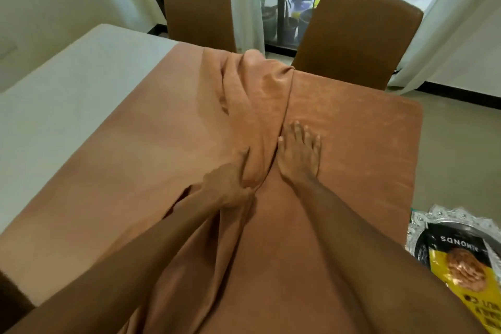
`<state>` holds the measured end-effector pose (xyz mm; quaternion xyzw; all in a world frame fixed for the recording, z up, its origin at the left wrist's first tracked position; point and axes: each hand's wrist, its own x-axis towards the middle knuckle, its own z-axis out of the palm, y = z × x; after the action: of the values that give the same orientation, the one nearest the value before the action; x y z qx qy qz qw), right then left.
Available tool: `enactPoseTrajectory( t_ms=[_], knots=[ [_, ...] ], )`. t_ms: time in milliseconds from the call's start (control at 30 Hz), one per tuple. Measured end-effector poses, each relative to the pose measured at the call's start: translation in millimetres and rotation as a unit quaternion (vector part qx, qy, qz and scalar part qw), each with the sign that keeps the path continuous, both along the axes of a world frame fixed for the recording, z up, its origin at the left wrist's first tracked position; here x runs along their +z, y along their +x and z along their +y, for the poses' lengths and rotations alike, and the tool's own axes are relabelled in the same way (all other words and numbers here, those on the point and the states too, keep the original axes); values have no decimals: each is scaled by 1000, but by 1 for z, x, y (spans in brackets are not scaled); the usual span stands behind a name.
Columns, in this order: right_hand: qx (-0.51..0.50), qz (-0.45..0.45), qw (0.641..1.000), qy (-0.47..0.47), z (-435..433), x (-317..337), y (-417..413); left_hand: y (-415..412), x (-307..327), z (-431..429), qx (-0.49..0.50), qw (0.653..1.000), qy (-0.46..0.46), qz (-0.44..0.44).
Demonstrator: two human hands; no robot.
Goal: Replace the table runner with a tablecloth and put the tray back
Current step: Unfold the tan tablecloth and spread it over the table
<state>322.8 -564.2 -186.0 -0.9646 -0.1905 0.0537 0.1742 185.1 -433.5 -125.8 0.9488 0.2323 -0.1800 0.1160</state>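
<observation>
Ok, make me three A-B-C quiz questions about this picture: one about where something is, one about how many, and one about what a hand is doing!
1. Where is the silver tray?
A) in the person's hands
B) off the table, lower right
C) on a far seat

2. How many brown chairs stand at the far side?
A) one
B) two
C) four

3. What is the left hand doing?
A) gripping a fold of the tablecloth
B) lying flat
C) lifting something silver

Answers: 1 B, it sits past the table's right edge. 2 B, two chair backs show. 3 A, its fingers curl round bunched cloth.
</observation>
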Motion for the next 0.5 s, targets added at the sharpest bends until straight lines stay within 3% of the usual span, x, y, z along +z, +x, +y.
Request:
enactPoseTrajectory(
  t_ms=[67, 167, 267, 400, 500],
  knots=[
    [14, 13, 1000, -17, -4, 4, 3, -9, 4, 11, 28, 994, -61, -85],
    [-28, 33, 999, -33, -14, 20, -15, -22, 30, 52, 134, 958, -139, -210],
    [-23, -31, 999, -11, -8, 29, -85, -45, 53, 94, 208, 929, -140, -272],
    [-25, -15, 998, 55, 23, 26, -225, -106, 50, 102, 187, 961, -171, -114],
    [-65, 32, 993, 94, 38, 19, -295, -160, 22, 72, 106, 989, -96, -44]
  ],
)
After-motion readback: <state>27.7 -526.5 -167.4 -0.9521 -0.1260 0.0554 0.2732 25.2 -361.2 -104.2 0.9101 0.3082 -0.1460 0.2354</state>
